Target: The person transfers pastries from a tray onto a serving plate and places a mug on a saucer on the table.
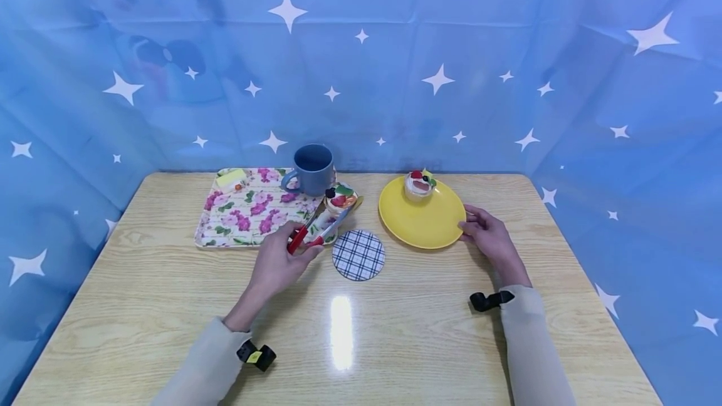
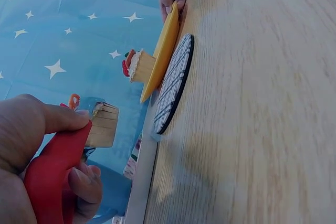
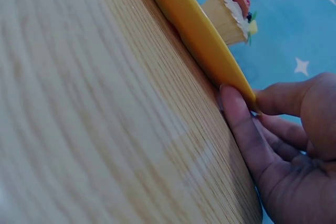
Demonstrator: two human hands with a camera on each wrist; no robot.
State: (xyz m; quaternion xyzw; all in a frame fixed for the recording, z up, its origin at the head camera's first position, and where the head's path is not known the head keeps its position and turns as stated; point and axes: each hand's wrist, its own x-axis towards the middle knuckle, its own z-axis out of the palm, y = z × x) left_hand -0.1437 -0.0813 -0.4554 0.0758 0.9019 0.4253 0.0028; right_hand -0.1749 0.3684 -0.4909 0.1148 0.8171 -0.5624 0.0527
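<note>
In the head view, a wood bench [image 1: 417,331] spread below a starry blue curtain [image 1: 361,58]; near centre, the left hand [image 1: 282,260] gripped tongs [image 1: 297,240] around a cupcake [image 1: 339,201]; centre right, the right hand [image 1: 489,235] pinched a yellow plate [image 1: 423,224]. The left wrist view showed bench at right; the right wrist view, bench at left, curtain upper right.

Red-handled tongs [image 1: 298,240]; a plain, round yellow plate [image 1: 423,224]. One cream-coloured cupcake [image 1: 340,200] carries red, orange, green and black toppings — its cream-coloured fellow [image 1: 418,188] red, yellow, green and black. A flat, round white coaster [image 1: 358,255] wears dark checks; a rectangular white tray [image 1: 237,205], pink-and-magenta flowers with green leaves. Plain blue handled mug [image 1: 316,174]; blue cloth backdrop [image 1: 361,105] — white four-pointed stars.
</note>
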